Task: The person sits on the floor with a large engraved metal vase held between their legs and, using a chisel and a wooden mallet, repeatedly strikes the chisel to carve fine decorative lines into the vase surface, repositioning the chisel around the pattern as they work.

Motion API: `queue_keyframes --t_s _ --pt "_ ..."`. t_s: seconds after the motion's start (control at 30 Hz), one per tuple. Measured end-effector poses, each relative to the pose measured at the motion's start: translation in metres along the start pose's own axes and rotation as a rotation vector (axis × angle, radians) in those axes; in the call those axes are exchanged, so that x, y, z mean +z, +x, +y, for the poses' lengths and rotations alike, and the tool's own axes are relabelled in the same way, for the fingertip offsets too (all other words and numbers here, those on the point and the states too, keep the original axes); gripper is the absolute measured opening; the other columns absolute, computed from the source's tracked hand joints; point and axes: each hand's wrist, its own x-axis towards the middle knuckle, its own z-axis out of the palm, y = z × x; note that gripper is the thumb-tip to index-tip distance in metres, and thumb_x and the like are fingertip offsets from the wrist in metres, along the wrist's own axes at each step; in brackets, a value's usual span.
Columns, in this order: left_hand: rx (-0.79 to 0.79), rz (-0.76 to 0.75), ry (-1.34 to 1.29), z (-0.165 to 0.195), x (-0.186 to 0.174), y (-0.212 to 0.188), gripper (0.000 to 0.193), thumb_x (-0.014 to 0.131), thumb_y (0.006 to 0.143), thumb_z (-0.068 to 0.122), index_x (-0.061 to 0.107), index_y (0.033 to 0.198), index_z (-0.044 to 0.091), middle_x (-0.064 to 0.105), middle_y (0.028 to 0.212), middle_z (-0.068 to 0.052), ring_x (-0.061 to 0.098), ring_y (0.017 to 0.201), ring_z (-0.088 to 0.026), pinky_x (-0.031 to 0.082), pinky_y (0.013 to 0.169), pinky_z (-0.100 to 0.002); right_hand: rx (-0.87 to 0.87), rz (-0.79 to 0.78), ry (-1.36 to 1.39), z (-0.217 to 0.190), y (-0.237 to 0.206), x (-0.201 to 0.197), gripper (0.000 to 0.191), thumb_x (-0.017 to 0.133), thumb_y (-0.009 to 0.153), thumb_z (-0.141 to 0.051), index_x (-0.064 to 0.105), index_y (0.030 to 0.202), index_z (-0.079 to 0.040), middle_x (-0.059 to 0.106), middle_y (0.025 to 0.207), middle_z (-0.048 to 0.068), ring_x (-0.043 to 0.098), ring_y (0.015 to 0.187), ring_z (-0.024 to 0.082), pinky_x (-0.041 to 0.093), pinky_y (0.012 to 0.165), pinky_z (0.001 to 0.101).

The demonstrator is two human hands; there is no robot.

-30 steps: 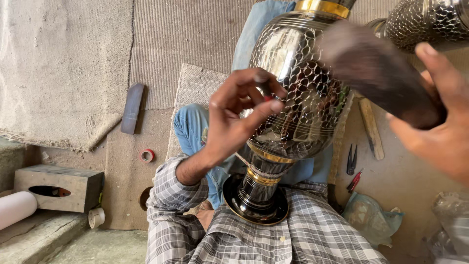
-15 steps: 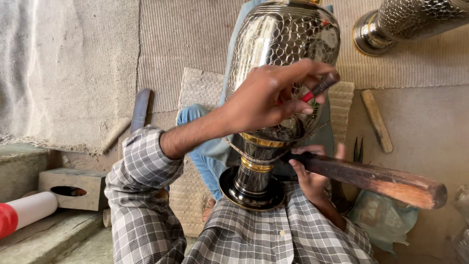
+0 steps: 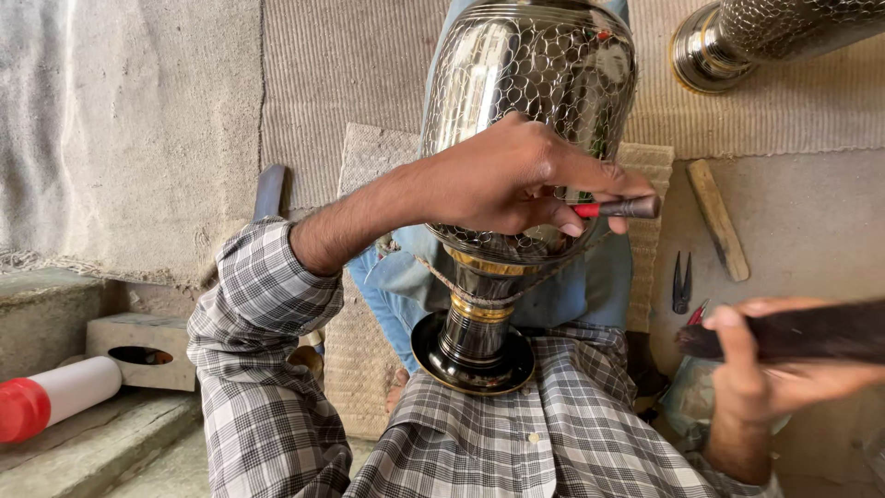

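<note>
your two hands at work on a large metal vase resting in your lap.

your left hand (image 3: 507, 180) is closed around a small dark punch with a red band (image 3: 616, 208), pinching it in the fingertips and holding it level against the side of the shiny metal vase (image 3: 530, 74), which has a hammered honeycomb pattern and brass rings above its dark round foot (image 3: 472, 355). the vase stands foot-down against your checked shirt (image 3: 516, 433), its body reaching away from you over blue cloth. your right hand (image 3: 765, 378) is closed around a dark wooden handle (image 3: 802, 330), held well apart at the right. beside it on the floor lie black pliers (image 3: 681, 281) and a wooden stick (image 3: 718, 219). a second patterned vase (image 3: 765, 32) lies at top right. a white tube with a red cap (image 3: 55, 395) sits at lower left.
</note>
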Motion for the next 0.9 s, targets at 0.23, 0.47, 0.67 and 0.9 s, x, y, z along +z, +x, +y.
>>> queue_keyframes --t_s 0.23,0.47,0.67,0.9 --pt "0.002 -0.007 0.042 0.001 0.001 0.002 0.061 0.082 0.093 0.02 0.056 0.148 0.024 0.074 0.133 0.001 0.08 0.099 -0.016 0.066 0.072 -0.03 0.107 -0.002 0.265 -0.018 0.013 -0.016 0.018 0.069 0.113 0.001 0.051 0.111 0.005 0.058 0.086 0.014 0.057 0.071 0.022 0.054 0.069 0.0385" --pt "-0.007 -0.072 0.058 0.002 0.0 0.004 0.063 0.083 0.091 0.021 0.056 0.148 0.025 0.076 0.128 0.001 0.079 0.103 -0.021 0.064 0.084 -0.041 -0.464 -0.444 -0.904 -0.054 0.049 0.026 0.063 0.081 0.069 0.014 0.048 0.122 0.01 0.064 0.085 0.029 0.066 0.069 0.041 0.054 0.061 0.0469" --pt "0.014 -0.064 0.038 0.002 0.0 0.005 0.066 0.083 0.088 0.017 0.057 0.148 0.023 0.075 0.13 -0.001 0.078 0.104 -0.023 0.064 0.084 -0.042 -0.388 -0.464 -0.839 -0.039 0.041 0.025 0.087 0.081 0.08 0.015 0.037 0.153 -0.001 0.067 0.106 0.024 0.067 0.082 0.032 0.055 0.072 0.0405" --pt "0.061 -0.109 -0.016 -0.003 0.005 0.011 0.058 0.08 0.091 0.015 0.06 0.144 0.024 0.076 0.126 0.0 0.079 0.105 -0.018 0.066 0.081 -0.036 -0.229 -0.393 -0.633 -0.026 0.031 0.019 0.082 0.081 0.083 0.01 0.033 0.149 0.001 0.064 0.101 0.023 0.065 0.085 0.031 0.054 0.078 0.041"
